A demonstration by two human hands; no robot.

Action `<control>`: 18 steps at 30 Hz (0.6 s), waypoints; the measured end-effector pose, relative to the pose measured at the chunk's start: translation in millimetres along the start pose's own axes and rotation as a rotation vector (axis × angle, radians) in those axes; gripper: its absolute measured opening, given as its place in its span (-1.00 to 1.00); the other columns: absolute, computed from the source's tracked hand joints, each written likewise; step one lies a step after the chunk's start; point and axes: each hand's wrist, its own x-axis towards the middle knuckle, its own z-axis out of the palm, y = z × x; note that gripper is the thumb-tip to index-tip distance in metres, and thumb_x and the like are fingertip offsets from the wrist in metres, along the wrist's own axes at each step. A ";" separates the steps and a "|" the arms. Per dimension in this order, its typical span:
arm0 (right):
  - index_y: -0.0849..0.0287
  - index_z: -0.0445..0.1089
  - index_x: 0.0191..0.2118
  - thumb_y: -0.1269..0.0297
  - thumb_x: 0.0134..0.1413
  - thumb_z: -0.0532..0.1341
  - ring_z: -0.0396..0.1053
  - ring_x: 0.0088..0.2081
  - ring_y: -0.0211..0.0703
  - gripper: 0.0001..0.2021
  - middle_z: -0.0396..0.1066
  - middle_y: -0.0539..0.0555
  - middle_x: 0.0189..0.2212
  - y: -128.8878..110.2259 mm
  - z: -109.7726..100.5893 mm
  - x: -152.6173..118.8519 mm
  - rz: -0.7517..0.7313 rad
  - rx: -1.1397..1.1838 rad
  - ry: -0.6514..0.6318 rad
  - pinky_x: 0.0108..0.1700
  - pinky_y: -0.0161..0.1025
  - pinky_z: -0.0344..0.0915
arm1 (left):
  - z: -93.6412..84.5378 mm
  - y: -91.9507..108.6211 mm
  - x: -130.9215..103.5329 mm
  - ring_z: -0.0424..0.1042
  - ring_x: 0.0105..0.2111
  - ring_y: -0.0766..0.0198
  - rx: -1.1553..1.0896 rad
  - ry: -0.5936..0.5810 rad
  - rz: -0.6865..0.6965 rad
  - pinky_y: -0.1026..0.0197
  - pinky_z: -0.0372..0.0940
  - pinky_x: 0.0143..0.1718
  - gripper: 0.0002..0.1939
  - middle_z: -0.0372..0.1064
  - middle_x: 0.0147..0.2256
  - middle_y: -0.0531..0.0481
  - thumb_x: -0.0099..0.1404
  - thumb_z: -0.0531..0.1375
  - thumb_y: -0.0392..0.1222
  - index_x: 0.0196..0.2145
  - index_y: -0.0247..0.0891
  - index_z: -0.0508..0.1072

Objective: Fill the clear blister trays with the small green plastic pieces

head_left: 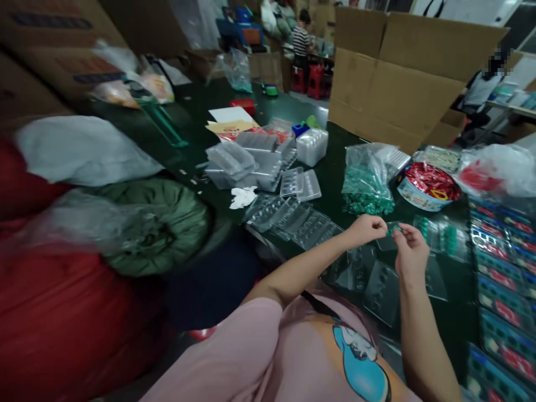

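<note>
My right hand (411,248) pinches a small green translucent piece (392,227) between thumb and fingertips. My left hand (371,228) is closed at the left side of that piece, fingertips pressed together; what lies in them is too small to make out. Beneath and around both hands, clear plastic blister trays (382,290) lie in rows on the dark green table. To the right of my right hand, a clear tray (450,240) holds green pieces in its slots. Just beyond my hands lies an open clear bag (366,181) with many green pieces.
A round tin (427,192) of red wrapped pieces and finished-looking packs (502,282) are at right. Stacked clear trays (255,162) stand mid-table. A large cardboard box (393,84) rises behind. Red and green bundles (154,223) fill the left. Other people sit farther back.
</note>
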 end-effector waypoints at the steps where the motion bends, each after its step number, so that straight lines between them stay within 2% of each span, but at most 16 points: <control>1: 0.18 0.46 -0.22 0.10 -0.15 0.37 0.32 -0.41 -0.27 -0.65 0.38 0.00 -0.40 -1.7 0.8 -1.7 -0.037 -0.055 0.025 -0.29 -0.25 0.28 | -3.1 -1.2 -1.4 0.25 -0.48 0.35 0.055 0.024 0.004 0.28 0.16 -0.40 -0.94 0.32 -0.53 0.07 0.05 0.18 -0.26 -0.52 -0.29 0.42; 3: 0.18 0.46 -0.22 0.08 -0.12 0.35 0.32 -0.42 -0.25 -0.65 0.39 0.01 -0.41 -5.6 1.4 -3.7 -0.091 -0.131 0.053 -0.31 -0.25 0.27 | -13.8 -2.1 -2.6 0.25 -0.48 0.33 0.161 0.073 0.020 0.27 0.15 -0.40 -0.94 0.30 -0.54 0.09 0.07 0.17 -0.29 -0.53 -0.28 0.40; 5: 0.18 0.47 -0.21 0.07 -0.11 0.35 0.33 -0.43 -0.24 -0.65 0.39 0.02 -0.42 -8.2 1.5 -3.5 -0.120 -0.145 0.063 -0.33 -0.25 0.26 | -33.5 0.0 -1.0 0.26 -0.47 0.33 0.246 0.126 0.044 0.27 0.15 -0.37 -0.89 0.29 -0.54 0.10 0.12 0.13 -0.32 -0.55 -0.26 0.38; 8: 0.17 0.47 -0.21 0.07 -0.12 0.35 0.34 -0.44 -0.23 -0.65 0.39 0.01 -0.42 -7.2 0.9 0.0 -0.132 -0.133 0.086 -0.33 -0.23 0.28 | -82.4 10.3 6.4 0.24 -0.47 0.32 0.356 0.266 0.053 0.26 0.12 -0.36 -0.79 0.24 -0.56 0.12 0.22 0.08 -0.33 -0.56 -0.24 0.32; 11: 0.16 0.47 -0.22 0.07 -0.13 0.36 0.34 -0.44 -0.23 -0.65 0.38 0.00 -0.44 -1.3 -3.9 3.6 -0.112 -0.136 0.120 -0.33 -0.23 0.29 | -148.6 26.0 20.0 0.16 -0.51 0.32 0.427 0.484 0.050 0.25 0.10 -0.36 -0.69 0.14 -0.60 0.15 0.28 0.09 -0.31 -0.62 -0.22 0.22; 13: 0.16 0.48 -0.20 0.08 -0.13 0.37 0.34 -0.43 -0.24 -0.64 0.39 0.00 -0.43 3.8 -10.6 4.8 -0.085 -0.155 0.144 -0.32 -0.24 0.29 | -197.7 38.3 33.4 0.14 -0.52 0.34 0.458 0.644 0.103 0.25 0.10 -0.32 -0.66 0.10 -0.62 0.16 0.25 0.17 -0.33 -0.64 -0.21 0.19; 16: 0.15 0.50 -0.18 0.07 -0.15 0.39 0.35 -0.42 -0.23 -0.62 0.42 0.03 -0.40 10.5 -23.5 4.9 -0.027 -0.213 0.200 -0.28 -0.21 0.31 | -273.0 58.8 60.6 0.20 -0.47 0.37 0.511 0.829 0.220 0.27 0.14 -0.25 -0.75 0.20 -0.59 0.18 0.22 0.22 -0.29 -0.59 -0.23 0.30; 18: 0.15 0.51 -0.18 0.05 -0.16 0.40 0.36 -0.41 -0.19 -0.60 0.44 0.05 -0.38 13.3 -31.7 5.1 0.013 -0.277 0.243 -0.25 -0.15 0.34 | -321.8 71.4 82.8 0.25 -0.45 0.39 0.575 0.923 0.197 0.27 0.17 -0.23 -0.80 0.26 -0.60 0.18 0.15 0.27 -0.28 -0.58 -0.25 0.36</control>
